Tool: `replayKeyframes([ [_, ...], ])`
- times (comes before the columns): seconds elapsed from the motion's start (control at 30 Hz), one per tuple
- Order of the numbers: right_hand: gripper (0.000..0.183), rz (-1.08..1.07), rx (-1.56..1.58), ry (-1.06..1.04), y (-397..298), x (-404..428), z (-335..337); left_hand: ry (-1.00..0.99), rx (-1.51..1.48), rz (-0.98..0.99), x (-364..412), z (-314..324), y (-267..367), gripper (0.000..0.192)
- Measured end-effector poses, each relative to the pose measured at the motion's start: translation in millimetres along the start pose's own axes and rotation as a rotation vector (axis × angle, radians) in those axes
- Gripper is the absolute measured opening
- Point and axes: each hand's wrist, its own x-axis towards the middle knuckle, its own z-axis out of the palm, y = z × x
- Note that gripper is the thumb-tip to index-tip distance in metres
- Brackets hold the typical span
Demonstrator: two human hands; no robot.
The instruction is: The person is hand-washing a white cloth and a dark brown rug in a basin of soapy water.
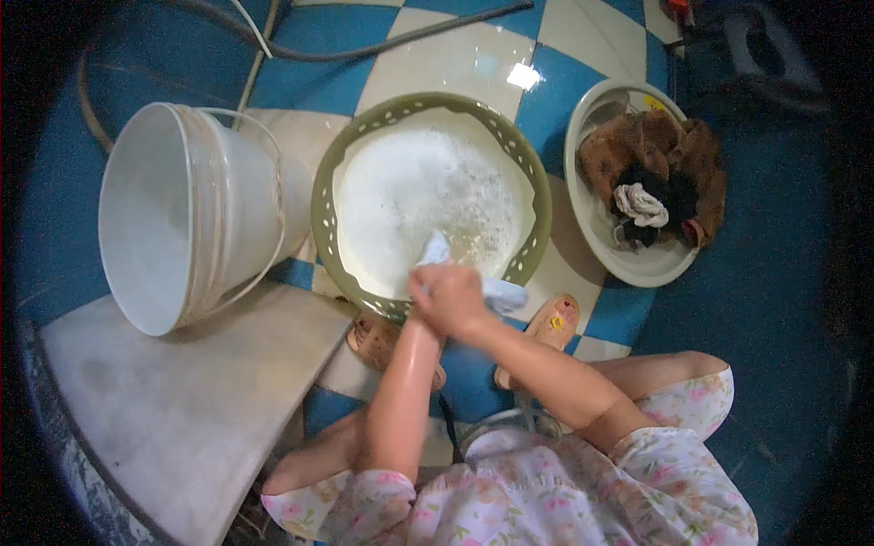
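Observation:
Both my hands are together over the near rim of a round olive-green basin (326, 232) full of white suds (410, 184). My right hand (450, 290) is closed on a wet, pale blue-white cloth (504, 296); one end sticks out towards the suds and another part hangs by the basin's rim. My left hand (421, 307) lies against the right one, mostly covered by it, so its fingers and whatever they hold cannot be made out. The hands are slightly blurred.
A white plastic bucket (235, 198) lies tilted on the left, beside a pale stone slab (198, 382). To the right, a whitish basin (580, 225) holds brown and dark cloths (649, 147) and a small whitish cloth (640, 205). A grey hose (382, 49) crosses the wet tiles behind.

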Motion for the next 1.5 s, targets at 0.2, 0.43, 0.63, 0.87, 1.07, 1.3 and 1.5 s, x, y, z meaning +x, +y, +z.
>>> replayKeyframes([
  [0.2, 0.025, 0.300, -0.084, -0.077, 12.6, 42.0, -6.5, -0.014, 0.150, 0.024, 11.1, -22.5, -8.9, 0.040],
  [0.43, 0.022, 0.384, 0.140, -0.081, 56.8, 65.7, -23.3, -0.090, 0.180, -0.053, 2.1, 5.4, -5.6, 0.042],
  [0.63, 0.022, 0.713, 1.049, -0.253, 80.3, 79.9, -59.5, -0.296, 0.140, -0.194, -16.0, -11.8, 50.5, 0.045],
  [0.87, 0.019, 0.555, 0.945, -0.516, 107.1, 86.5, -81.3, -0.293, 0.476, 0.057, -14.2, -10.9, 63.1, 0.041],
  [1.07, 0.041, 0.442, 0.690, -0.777, 63.3, 86.7, -86.5, -0.217, 0.621, 0.353, -10.0, -3.1, 61.7, 0.039],
  [1.3, 0.028, 0.603, 1.306, -0.524, 73.7, 89.8, -83.2, -0.188, 0.558, 0.019, -15.5, -6.3, 64.4, 0.047],
  [1.5, 0.033, 0.642, 1.461, -0.333, 79.1, 76.6, -56.2, -0.350, 0.197, 0.226, -8.7, -8.9, 42.4, 0.054],
])
